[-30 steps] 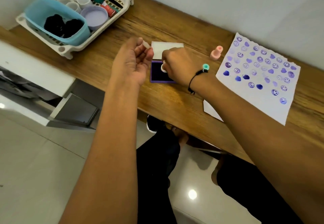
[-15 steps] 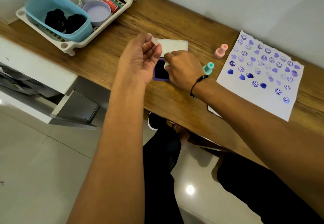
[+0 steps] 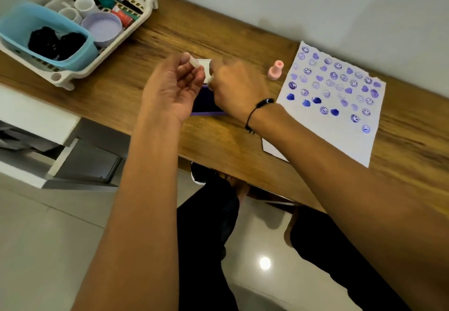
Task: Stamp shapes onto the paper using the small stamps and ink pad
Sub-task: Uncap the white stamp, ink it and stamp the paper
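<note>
1. Nearest: two bare forearms reach up over the front edge of the wooden desk; dark trousers show under it.
2. Ink pad taken as the landmark. It lies open near the desk's front edge, dark purple face up, its white lid just behind.
3. Left hand hangs just left of the pad, palm turned up, fingers curled; thumb and forefinger pinch a small pale piece (blurred, cannot tell what it is).
4. Right hand is over the pad's right half, knuckles up, fingers closed on a small whitish stamp at the pad's far edge. Cannot tell whether it touches the ink. A black cord bracelet is on that wrist.
5. Right of the pad, beyond the hand: a pink stamp standing upright on the desk.
6. Farther right of the pad: the paper, flat, its far portion covered with rows of purple smiley faces and hearts, its near part bare.
7. Far left of the pad, at the desk's back corner: a white rack holding a blue tub, cups and oddments.
</note>
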The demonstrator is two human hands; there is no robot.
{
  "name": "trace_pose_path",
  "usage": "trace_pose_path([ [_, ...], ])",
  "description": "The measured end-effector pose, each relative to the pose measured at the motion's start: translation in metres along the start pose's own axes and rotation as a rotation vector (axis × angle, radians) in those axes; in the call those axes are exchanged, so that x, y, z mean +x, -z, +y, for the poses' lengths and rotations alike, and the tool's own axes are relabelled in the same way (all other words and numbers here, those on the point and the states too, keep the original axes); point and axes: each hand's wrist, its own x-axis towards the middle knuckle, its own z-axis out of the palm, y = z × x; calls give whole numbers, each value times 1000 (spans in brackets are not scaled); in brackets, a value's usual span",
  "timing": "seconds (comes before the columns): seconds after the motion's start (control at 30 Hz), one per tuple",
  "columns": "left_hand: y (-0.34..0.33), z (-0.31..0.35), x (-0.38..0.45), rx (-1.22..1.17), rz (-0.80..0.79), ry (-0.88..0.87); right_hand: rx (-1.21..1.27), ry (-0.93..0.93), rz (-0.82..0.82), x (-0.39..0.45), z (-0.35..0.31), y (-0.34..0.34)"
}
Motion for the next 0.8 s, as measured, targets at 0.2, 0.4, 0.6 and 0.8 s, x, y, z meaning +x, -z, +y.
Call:
trace_pose_path([
  [0.2,-32,-33,-9,57,-174,92,52,-270,78,-53,64,42],
  [0.4,-78,-87,-31,90,-366,294,8,-532,5,-110,134,58],
  [0.6,-105,-123,-43,185,-436,352,-7,-603,-8,-135,167,53],
  [0.8,-115,-139,-43,249,-463,342,-16,-578,-38,-147,177,40],
])
